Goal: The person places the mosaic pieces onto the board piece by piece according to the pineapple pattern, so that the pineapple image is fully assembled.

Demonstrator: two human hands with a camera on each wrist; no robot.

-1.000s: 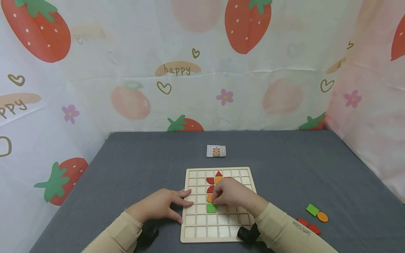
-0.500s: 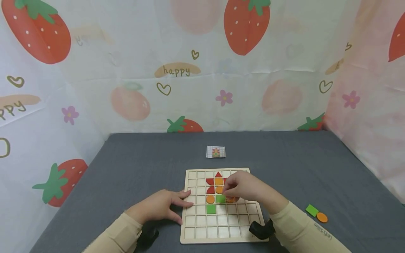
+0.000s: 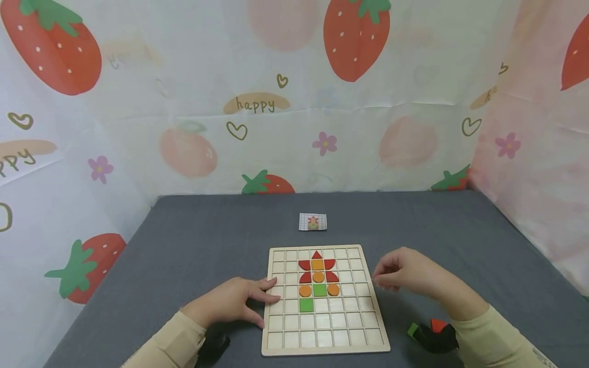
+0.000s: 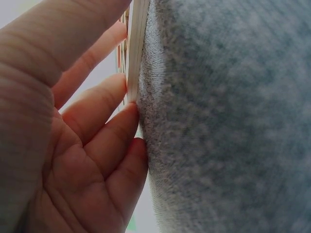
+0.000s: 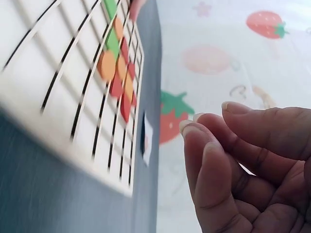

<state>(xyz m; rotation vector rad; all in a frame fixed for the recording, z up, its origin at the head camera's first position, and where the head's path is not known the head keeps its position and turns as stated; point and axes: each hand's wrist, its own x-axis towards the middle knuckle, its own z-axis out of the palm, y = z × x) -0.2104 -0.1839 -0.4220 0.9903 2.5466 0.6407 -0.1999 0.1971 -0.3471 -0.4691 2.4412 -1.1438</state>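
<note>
A wooden grid board [image 3: 339,338] lies on the grey cloth. My left hand [image 3: 232,301] rests at its left edge, fingers fairly straight on the rim and the thumb beside it. In the left wrist view, the fingertips touch the board's side. On the grid, red pieces surround an orange square [image 3: 317,265] and an orange disc [image 3: 318,277]. Below them a green square [image 3: 319,290] sits between two orange discs, with another green square [image 3: 306,305] lower left. My right hand [image 3: 411,273] hovers right of the board, fingers loosely bent, holding nothing in the right wrist view [image 5: 243,170].
Right of the board, a green piece [image 3: 412,329] and a red piece [image 3: 438,325] lie on the cloth, partly hidden by the black wrist strap [image 3: 437,339]. A small pattern card [image 3: 313,222] lies behind the board. A strawberry-print curtain [image 3: 193,76] hangs beyond the table.
My right hand has moved off the grid to the right, uncovering an orange disc right of the upper green square and red pieces above. My left hand has stayed at the board's edge.
</note>
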